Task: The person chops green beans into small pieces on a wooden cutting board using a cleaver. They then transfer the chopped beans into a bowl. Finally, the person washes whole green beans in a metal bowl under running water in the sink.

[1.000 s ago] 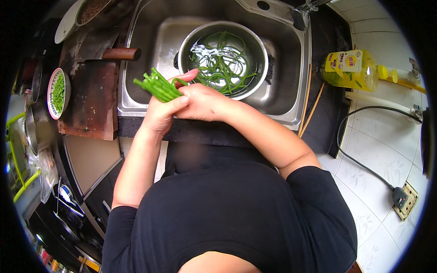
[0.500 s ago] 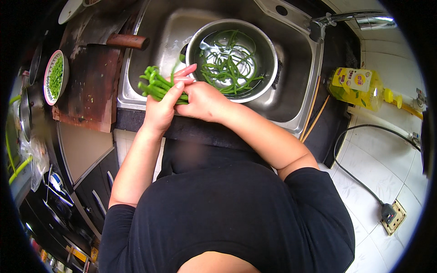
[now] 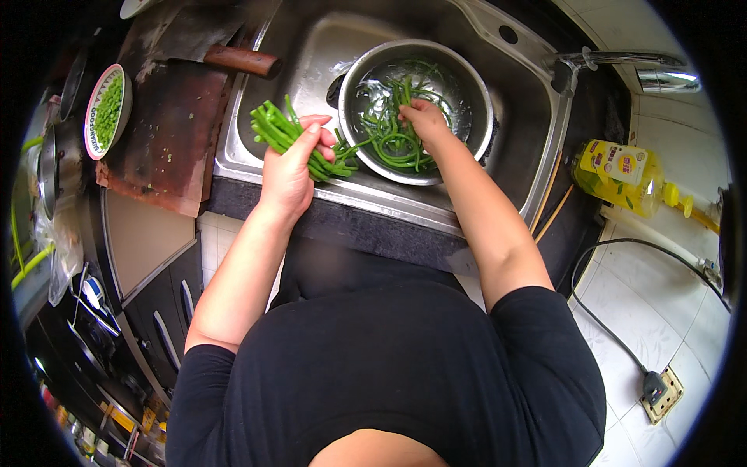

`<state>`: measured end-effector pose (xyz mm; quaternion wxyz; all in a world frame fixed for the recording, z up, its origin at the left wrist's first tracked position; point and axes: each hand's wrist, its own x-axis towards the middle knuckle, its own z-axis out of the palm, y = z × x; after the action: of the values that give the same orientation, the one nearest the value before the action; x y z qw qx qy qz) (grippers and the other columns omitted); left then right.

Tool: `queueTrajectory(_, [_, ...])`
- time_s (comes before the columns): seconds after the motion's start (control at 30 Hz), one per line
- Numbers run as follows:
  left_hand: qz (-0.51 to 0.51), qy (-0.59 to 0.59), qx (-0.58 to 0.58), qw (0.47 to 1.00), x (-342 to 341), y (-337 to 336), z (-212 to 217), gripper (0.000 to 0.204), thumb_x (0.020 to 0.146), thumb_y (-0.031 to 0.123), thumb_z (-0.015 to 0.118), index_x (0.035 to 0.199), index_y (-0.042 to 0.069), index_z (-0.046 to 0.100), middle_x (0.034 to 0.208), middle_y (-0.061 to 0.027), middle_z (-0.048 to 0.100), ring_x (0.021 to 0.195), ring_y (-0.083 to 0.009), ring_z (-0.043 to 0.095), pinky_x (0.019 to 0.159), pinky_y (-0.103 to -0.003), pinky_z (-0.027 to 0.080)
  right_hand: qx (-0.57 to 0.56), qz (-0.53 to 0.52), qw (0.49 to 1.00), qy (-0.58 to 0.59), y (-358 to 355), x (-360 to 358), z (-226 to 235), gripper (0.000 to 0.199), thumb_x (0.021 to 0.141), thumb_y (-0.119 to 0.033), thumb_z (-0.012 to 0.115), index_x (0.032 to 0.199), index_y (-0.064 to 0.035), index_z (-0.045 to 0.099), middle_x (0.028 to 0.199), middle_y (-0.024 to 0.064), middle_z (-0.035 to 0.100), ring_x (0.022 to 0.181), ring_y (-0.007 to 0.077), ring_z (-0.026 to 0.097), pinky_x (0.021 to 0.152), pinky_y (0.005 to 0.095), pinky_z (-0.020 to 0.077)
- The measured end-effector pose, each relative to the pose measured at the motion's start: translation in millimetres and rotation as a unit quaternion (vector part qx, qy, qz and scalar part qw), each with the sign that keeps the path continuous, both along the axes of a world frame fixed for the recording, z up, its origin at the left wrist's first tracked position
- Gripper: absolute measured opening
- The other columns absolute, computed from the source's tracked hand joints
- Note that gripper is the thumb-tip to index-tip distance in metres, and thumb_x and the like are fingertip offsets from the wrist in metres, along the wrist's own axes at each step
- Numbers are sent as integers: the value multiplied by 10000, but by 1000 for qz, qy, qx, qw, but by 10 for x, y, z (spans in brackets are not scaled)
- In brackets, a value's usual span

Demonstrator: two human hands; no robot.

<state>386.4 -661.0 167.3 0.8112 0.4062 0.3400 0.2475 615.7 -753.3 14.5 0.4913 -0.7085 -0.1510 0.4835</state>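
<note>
A bundle of long green beans (image 3: 274,124) is gripped in my left hand (image 3: 291,173), over the sink's front left rim. My right hand (image 3: 428,123) reaches into a round metal basin (image 3: 487,128) and pinches some of the loose beans (image 3: 393,148) lying in its water. One or more beans trail from the bundle over the basin's left edge. The basin stands inside the stainless steel sink (image 3: 311,47).
Left of the sink, a cleaver (image 3: 243,60) lies on a dark wooden cutting board (image 3: 167,148), beside a bowl of chopped green pieces (image 3: 109,113). To the right are a faucet (image 3: 615,58), chopsticks (image 3: 554,210), a yellow bottle (image 3: 618,175) and a plugged-in cord (image 3: 607,342).
My right hand has left the bundle and moved right into the basin, taking hold of beans there. My left hand keeps the bundle, now a little further right.
</note>
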Motion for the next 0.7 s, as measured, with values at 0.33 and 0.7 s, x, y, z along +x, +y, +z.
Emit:
queueTrajectory(0.33, [-62, 58, 28, 996, 207, -111, 49, 219, 854, 110, 559, 1029, -15, 600, 816, -16, 595, 741, -90, 531, 698, -223, 426, 252, 56, 966, -23, -291, -676, 1446, 234, 871, -100, 541, 1085, -6, 553, 921, 34, 588, 847, 109, 549, 792, 250, 425])
queueTrajectory(0.7, [-61, -105, -16, 992, 261, -125, 263, 377, 884, 127, 488, 1230, -16, 445, 1127, -162, 575, 977, -204, 571, 838, -325, 453, 197, 173, 912, -317, -590, -749, 1557, 205, 771, -118, 592, 971, -77, 608, 926, 93, 611, 914, 273, 542, 865, 363, 369])
